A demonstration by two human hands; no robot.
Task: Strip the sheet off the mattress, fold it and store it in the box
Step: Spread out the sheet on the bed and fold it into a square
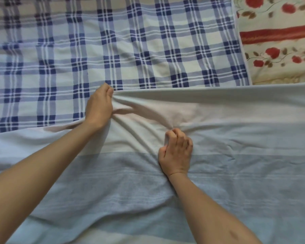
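Note:
A pale sheet with white, light blue and grey-blue bands [236, 138] covers the near half of the bed, its far edge folded over and running across the middle of the view. My left hand [99, 106] grips that far edge in a bunch, and wrinkles fan out from it. My right hand [176, 152] lies lower and to the right, its fingers curled into a gathered pinch of the same sheet. No box is in view.
Beyond the sheet's edge lies a blue and white plaid cloth [113, 41] across the far part of the bed. At the far right is a cream cover with red flowers and a red stripe [278, 41].

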